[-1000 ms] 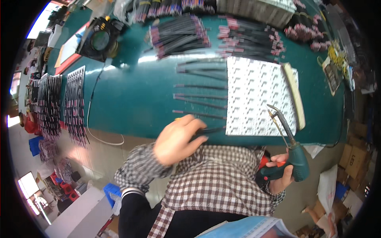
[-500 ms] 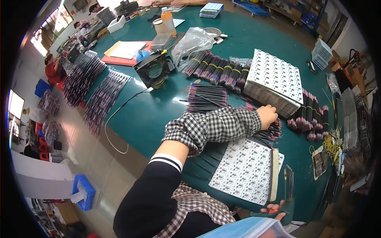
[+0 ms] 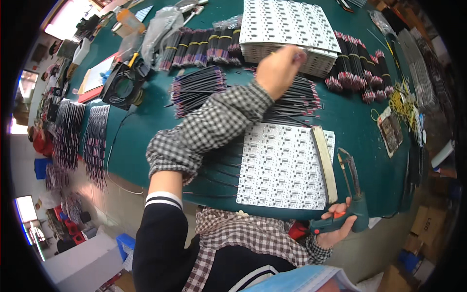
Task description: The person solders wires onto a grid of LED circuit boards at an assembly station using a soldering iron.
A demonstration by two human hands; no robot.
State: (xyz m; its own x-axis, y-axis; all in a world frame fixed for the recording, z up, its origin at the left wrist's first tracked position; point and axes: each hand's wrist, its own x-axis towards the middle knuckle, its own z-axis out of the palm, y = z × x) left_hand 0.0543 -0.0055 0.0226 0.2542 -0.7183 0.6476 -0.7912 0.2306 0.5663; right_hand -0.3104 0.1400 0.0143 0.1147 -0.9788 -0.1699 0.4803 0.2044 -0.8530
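My left hand (image 3: 278, 73) reaches forward, its fingers bent in and overlapping the front of a tall stack of white circuit boards (image 3: 287, 24). Whatever its fingertips may hold is hidden. Just below that hand lies a loose pile of black wires with pinkish ends (image 3: 296, 97). At the lower right my right hand (image 3: 338, 226) grips a green soldering gun (image 3: 359, 211) with an orange trigger, its tip pointing up and away. Between my arms a white printed board panel (image 3: 282, 170) rests on the table, a pale bar (image 3: 324, 165) across its right side. Several black wires stick out from its left edge.
Tied wire bundles (image 3: 202, 46) lie behind, with more bundles (image 3: 355, 63) right of the stack. A second loose wire pile (image 3: 197, 90) sits left. Farther left stands a black fan (image 3: 124, 85) with a cable. Yellow ties (image 3: 404, 107) and a stained pad (image 3: 389, 129) lie right.
The view has turned, shifting the table's contents up and left. My left hand has lifted from the wire pile toward the board stack's front. My right hand and soldering gun show more fully.
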